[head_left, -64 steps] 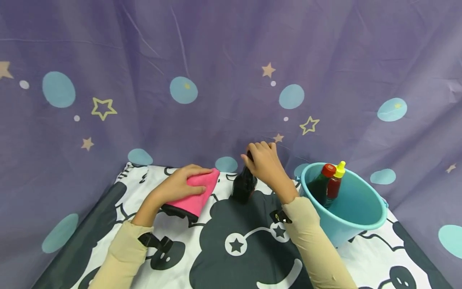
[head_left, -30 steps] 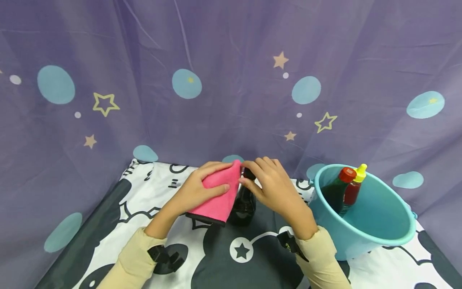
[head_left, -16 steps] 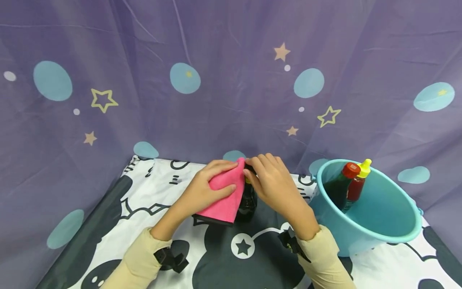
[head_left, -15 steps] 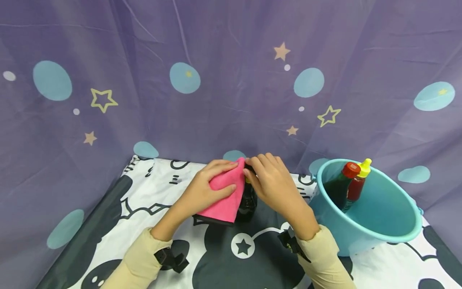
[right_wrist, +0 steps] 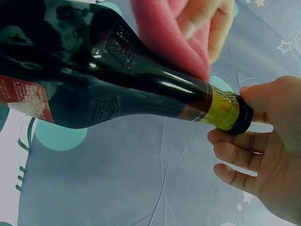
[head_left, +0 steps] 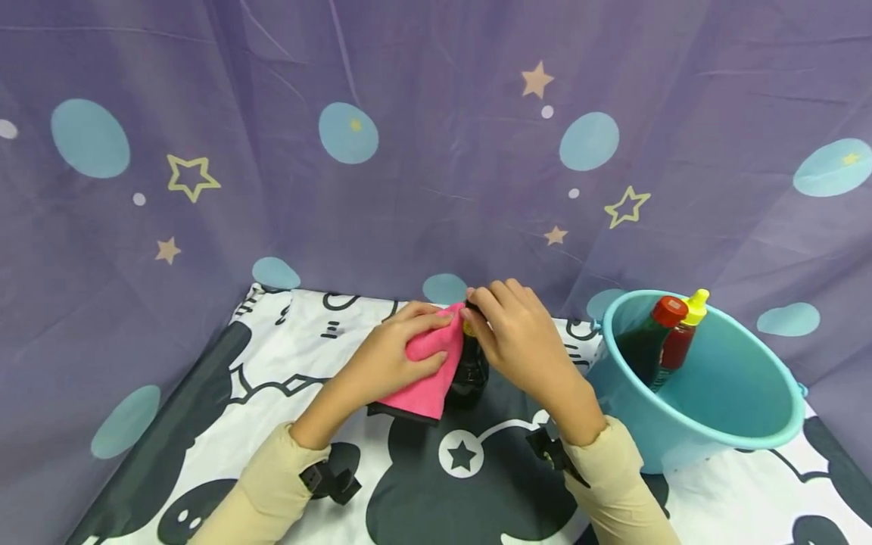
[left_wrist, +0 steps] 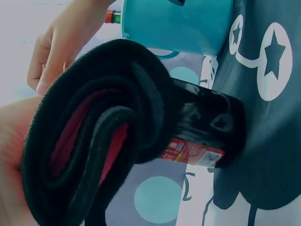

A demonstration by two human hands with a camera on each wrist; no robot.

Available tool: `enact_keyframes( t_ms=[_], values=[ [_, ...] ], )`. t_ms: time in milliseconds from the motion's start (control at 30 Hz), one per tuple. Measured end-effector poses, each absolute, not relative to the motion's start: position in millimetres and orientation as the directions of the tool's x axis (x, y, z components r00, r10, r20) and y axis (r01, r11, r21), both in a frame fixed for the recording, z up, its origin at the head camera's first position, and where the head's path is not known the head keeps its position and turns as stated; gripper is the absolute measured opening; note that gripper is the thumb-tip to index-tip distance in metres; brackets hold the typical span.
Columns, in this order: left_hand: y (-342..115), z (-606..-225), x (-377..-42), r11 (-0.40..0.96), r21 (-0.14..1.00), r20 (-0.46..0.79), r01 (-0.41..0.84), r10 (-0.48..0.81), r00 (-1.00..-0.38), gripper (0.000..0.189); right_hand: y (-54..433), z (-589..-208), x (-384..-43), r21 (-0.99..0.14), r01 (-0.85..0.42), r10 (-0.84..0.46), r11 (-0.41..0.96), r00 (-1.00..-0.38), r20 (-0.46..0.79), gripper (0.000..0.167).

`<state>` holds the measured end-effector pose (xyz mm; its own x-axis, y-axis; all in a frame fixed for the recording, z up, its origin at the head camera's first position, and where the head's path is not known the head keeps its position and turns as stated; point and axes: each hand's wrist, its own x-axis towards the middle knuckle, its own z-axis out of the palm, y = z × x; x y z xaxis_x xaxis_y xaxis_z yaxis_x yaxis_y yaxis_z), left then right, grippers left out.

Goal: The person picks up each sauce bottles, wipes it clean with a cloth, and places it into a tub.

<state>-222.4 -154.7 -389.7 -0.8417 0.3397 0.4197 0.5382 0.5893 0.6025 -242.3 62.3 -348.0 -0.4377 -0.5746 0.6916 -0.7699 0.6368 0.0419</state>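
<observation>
A dark glass sauce bottle (right_wrist: 141, 80) with a yellow neck band and a red label stands on the patterned cloth. My right hand (head_left: 521, 341) pinches its black cap (right_wrist: 244, 115) between thumb and fingers. In my left hand (head_left: 391, 359) is a folded pink cloth (head_left: 425, 386) with black edging, gripped between thumb and fingers. The pink cloth lies against the bottle's side near the neck, as the right wrist view shows. From the left wrist, the cloth's rolled black edge (left_wrist: 150, 103) covers the bottle's upper part.
To the right stands a light blue bucket (head_left: 722, 393). Inside it lean a red-capped green bottle (head_left: 643, 344) and a red bottle with a yellow nozzle (head_left: 677, 344). A purple curtain (head_left: 422, 189) with stars hangs behind the white-and-grey cloth-covered surface (head_left: 300, 333).
My left hand has brought the pink cloth rightward against the bottle. My right hand has stayed at the bottle's top. The head view has shifted slightly.
</observation>
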Motion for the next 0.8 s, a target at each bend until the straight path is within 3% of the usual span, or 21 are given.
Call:
enact_keyframes(
  t_ms=[467, 800],
  values=[
    [-155.9, -385.3, -220.0, 0.773, 0.383, 0.269, 0.506, 0.43, -0.862, 0.041, 62.4, -348.2, -241.8, 0.014, -0.774, -0.564, 0.632, -0.448, 0.694, 0.02],
    [-155.5, -383.1, -216.9, 0.797, 0.36, 0.23, 0.485, 0.428, -0.874, 0.04, 61.4, -346.6, -242.7, 0.021, -0.786, -0.564, 0.618, -0.424, 0.708, 0.019]
  ],
)
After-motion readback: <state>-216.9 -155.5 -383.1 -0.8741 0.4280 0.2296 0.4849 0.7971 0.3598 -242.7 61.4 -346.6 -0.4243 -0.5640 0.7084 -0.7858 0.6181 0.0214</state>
